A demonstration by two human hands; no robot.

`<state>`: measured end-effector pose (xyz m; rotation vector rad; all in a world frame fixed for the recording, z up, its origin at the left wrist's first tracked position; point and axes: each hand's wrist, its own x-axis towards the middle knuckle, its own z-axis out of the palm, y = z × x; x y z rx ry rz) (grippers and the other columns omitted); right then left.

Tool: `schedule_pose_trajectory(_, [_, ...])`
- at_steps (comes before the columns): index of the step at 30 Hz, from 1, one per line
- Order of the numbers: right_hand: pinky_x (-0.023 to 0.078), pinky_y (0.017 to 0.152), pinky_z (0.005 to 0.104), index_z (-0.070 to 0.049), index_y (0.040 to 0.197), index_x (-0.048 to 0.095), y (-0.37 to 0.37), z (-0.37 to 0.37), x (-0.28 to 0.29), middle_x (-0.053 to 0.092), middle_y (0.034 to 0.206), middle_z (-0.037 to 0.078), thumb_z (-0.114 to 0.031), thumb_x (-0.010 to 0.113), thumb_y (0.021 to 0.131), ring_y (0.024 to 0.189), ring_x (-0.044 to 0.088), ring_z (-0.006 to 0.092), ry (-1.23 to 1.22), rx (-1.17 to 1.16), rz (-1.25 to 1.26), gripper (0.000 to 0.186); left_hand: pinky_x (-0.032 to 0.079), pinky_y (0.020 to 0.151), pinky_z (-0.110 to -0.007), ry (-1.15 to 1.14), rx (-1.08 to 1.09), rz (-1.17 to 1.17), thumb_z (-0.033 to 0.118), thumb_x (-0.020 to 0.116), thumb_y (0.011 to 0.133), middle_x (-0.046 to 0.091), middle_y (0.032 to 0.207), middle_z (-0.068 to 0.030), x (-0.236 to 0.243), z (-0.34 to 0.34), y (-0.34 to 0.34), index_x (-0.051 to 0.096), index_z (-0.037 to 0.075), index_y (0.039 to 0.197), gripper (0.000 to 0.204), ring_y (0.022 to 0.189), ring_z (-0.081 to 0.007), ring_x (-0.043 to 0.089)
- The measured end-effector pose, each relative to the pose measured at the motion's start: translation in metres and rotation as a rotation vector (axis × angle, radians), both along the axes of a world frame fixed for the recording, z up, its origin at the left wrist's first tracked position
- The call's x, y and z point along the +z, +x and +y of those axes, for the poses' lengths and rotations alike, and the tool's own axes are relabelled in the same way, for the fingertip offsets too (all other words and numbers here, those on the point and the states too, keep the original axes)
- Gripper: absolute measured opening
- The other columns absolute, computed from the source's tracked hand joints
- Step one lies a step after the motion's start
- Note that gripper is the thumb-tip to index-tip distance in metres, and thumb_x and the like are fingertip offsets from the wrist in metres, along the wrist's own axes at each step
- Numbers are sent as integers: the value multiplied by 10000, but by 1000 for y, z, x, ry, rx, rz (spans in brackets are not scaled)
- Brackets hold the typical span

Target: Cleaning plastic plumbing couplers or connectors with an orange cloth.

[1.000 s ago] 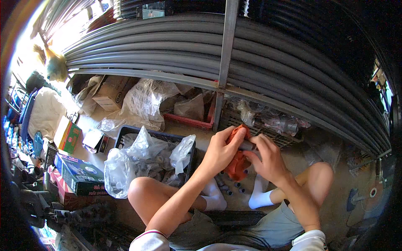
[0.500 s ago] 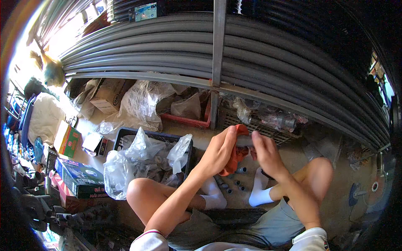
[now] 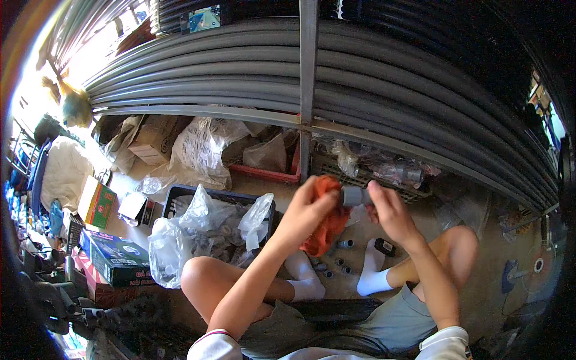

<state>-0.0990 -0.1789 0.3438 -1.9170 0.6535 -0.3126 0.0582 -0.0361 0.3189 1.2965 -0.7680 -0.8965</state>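
Note:
My left hand (image 3: 311, 210) is closed on a crumpled orange-red cloth (image 3: 324, 231), which hangs down below the fingers. Between the hands is a grey pipe fitting (image 3: 355, 196), short and round. Its right end is in the fingers of my right hand (image 3: 387, 213), while its left end meets the cloth. Below the hands, several small grey pipe fittings (image 3: 345, 244) lie on the floor between my white-socked feet. A small black object (image 3: 384, 246) sits beside my right foot; I cannot make out its kind.
To the left stands a black crate (image 3: 271, 225) full of clear plastic bags (image 3: 204, 210). Boxes (image 3: 114, 255) are stacked farther left. Ahead, a metal rack post (image 3: 308, 72) rises before long grey pipes (image 3: 204, 69), above a red tray (image 3: 264, 172) and a slatted crate (image 3: 336, 168).
The cloth has shifted left with my left hand, off the grey fitting, which now shows uncovered. My right hand has moved slightly right and down, holding the fitting's end.

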Motion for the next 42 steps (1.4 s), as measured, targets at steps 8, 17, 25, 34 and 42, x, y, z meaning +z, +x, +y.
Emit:
schedule_pose_trajectory(8, [342, 574, 335, -7, 801, 479, 2, 6, 5, 424, 630, 10, -353, 431, 1083, 602, 404, 122, -199, -67, -120, 449, 419, 1089, -401, -352, -228, 731, 255, 442, 975, 633, 1302, -137, 4, 10, -2, 545, -34, 1354, 488, 1206, -247, 600])
schedule_pose_trajectory(17, [343, 551, 319, -53, 768, 492, -1, 0, -6, 427, 638, -15, -391, 391, 1093, 588, 404, 98, -17, -151, -184, 480, 466, 876, -256, -243, 15, 13, 106, 600, 993, 604, 1116, -62, -4, -2, -10, 605, -41, 1191, 247, 984, -103, 576])
schedule_pose_trajectory(25, [374, 582, 362, 7, 841, 505, -7, 4, 13, 467, 631, 71, -353, 424, 1083, 600, 420, 150, -146, 79, -57, 441, 470, 917, -299, -193, -159, -148, 150, 641, 977, 567, 1208, -90, 12, 8, -8, 647, -14, 1136, 229, 1094, -179, 569])
schedule_pose_trajectory(34, [477, 667, 390, 32, 996, 576, -2, 12, 4, 585, 774, 172, -235, 576, 1005, 728, 602, 299, -364, 131, -88, 267, 472, 835, -314, -167, -93, -67, 164, 663, 968, 602, 1084, -82, -1, 0, -13, 699, -52, 996, 220, 954, -149, 570])
schedule_pose_trajectory(42, [547, 721, 453, -12, 1048, 581, 4, 22, -3, 665, 904, 166, -96, 694, 852, 842, 683, 367, -904, 161, -169, 241, 445, 724, -293, -53, 173, 335, 201, 632, 1001, 611, 998, -60, -9, -4, -19, 666, -95, 913, 310, 852, -83, 532])
